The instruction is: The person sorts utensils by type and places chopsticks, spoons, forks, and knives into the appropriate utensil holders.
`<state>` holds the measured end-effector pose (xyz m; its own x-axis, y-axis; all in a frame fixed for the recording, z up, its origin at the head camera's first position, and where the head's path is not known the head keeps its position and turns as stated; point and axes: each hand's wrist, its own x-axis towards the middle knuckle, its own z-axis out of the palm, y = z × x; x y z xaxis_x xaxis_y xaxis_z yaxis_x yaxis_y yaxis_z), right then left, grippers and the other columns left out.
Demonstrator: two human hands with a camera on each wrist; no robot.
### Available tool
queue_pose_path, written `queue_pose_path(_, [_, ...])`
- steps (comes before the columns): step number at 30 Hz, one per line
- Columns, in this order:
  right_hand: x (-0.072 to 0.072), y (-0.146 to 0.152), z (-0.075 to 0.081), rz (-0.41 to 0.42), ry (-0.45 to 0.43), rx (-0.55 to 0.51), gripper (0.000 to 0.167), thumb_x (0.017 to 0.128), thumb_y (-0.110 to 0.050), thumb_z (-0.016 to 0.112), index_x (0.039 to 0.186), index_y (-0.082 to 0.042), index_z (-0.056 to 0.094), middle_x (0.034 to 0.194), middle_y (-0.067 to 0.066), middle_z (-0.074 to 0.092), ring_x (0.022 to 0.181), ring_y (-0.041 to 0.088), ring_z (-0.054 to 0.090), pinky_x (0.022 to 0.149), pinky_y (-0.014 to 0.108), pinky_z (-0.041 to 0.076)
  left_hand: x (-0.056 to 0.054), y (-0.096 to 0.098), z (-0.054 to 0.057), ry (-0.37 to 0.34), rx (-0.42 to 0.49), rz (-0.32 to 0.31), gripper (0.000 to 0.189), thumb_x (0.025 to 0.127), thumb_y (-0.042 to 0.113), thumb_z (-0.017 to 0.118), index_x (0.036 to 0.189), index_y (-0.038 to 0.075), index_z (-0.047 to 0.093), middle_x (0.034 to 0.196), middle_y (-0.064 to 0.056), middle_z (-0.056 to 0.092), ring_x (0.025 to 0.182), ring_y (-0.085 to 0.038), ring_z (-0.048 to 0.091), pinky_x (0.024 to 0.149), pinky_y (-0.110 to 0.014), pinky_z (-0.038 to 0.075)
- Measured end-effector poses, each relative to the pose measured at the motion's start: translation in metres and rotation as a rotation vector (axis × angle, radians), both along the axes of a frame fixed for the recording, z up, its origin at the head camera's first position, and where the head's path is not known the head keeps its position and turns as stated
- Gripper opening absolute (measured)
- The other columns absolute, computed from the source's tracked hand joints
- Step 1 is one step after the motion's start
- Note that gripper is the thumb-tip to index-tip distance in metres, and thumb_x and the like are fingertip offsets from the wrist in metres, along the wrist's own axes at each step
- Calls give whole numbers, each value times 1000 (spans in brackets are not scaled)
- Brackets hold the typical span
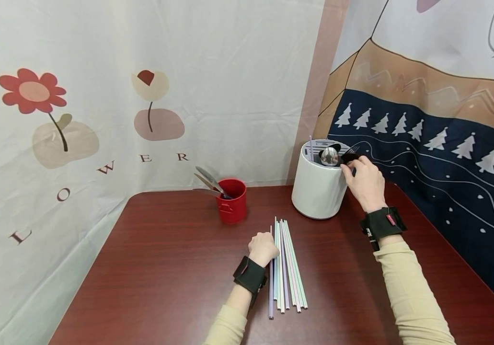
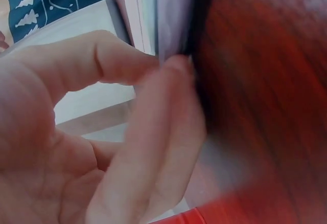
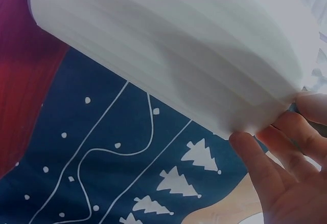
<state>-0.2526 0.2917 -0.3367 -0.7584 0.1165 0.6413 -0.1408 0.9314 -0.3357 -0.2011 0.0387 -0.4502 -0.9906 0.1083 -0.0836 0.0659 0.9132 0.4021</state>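
My left hand (image 1: 264,249) pinches a purple straw (image 1: 271,292) at the left side of a fan of pastel straws (image 1: 292,268) on the table. Close up in the left wrist view, the thumb and finger meet on that purple straw (image 2: 173,19). At the back right stands a white utensil holder (image 1: 317,191) with a slotted top. My right hand (image 1: 365,184) grips its right rim, with fingers against the white wall (image 3: 204,70) in the right wrist view. A silver spoon (image 1: 329,156), dark utensils and a fork (image 1: 352,150) stick out beside the fingers. A purple straw (image 1: 311,148) stands in a slot.
Left of the holder, a red cup (image 1: 232,203) contains several knives (image 1: 211,179) leaning left. Behind the dark red wooden table (image 1: 165,268) hangs a pale cloth (image 1: 229,96) with printed flowers. A navy cloth with white trees (image 1: 436,167) borders the right side.
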Motion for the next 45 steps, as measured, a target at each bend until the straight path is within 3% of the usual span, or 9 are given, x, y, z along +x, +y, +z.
queue_pose_path(5, [0, 0, 0, 3, 4, -7, 29, 93, -20, 59, 93, 8, 66, 94, 22, 59, 75, 44, 59, 63, 55, 46, 2, -3, 13, 11, 25, 4, 18, 77, 20, 71, 71, 5, 64, 78, -14, 66, 66, -30, 62, 54, -41, 51])
queue_pose_path(11, [0, 0, 0, 1, -3, -9, 29, 93, -20, 59, 93, 8, 66, 95, 22, 59, 75, 43, 59, 63, 54, 47, 3, -6, 36, 118, 79, -5, 22, 79, 19, 70, 65, 5, 59, 61, -10, 57, 54, -24, 54, 46, -37, 46])
queue_pose_path(18, [0, 0, 1, 0, -3, -9, 29, 93, -20, 59, 93, 8, 66, 95, 22, 59, 75, 44, 59, 62, 54, 46, 4, -9, 59, 196, 170, 10, 21, 81, 18, 70, 83, 2, 57, 61, -9, 54, 47, -19, 50, 43, -28, 43])
queue_pose_path(24, [0, 0, 0, -4, 5, -2, 29, 93, -20, 59, 93, 7, 66, 95, 22, 59, 74, 44, 59, 62, 54, 45, 4, -9, 73, 374, 251, -16, 17, 81, 13, 68, 84, 3, 55, 61, -9, 57, 46, -18, 53, 45, -26, 48])
queue_pose_path(27, [-1, 0, -1, -2, 7, -2, 28, 93, -20, 59, 93, 7, 66, 95, 22, 59, 74, 45, 59, 61, 54, 45, 5, -7, 82, 431, 293, -31, 14, 81, 11, 66, 85, 3, 55, 65, -9, 59, 48, -18, 55, 49, -26, 50])
queue_pose_path(32, [-2, 0, -2, -2, 14, 3, 29, 93, -21, 60, 92, 7, 67, 94, 21, 60, 73, 44, 59, 60, 54, 45, 6, -3, 100, 504, 384, -58, 10, 83, 8, 62, 88, 3, 56, 70, -8, 60, 53, -16, 52, 51, -25, 48])
queue_pose_path(38, [-2, 0, -2, -1, 12, 1, 29, 93, -21, 60, 92, 7, 66, 94, 21, 59, 74, 45, 59, 61, 55, 44, 7, 3, 121, 675, 461, -124, 8, 84, 7, 61, 88, 3, 55, 73, -8, 59, 56, -16, 53, 52, -20, 47])
queue_pose_path(45, [-2, 1, -2, 1, 2, -5, 29, 93, -21, 59, 92, 7, 66, 94, 21, 58, 74, 44, 58, 61, 54, 44, 8, 8, 144, 799, 552, -169, 10, 87, 8, 61, 92, 3, 56, 81, -9, 63, 69, -16, 63, 66, -21, 55])
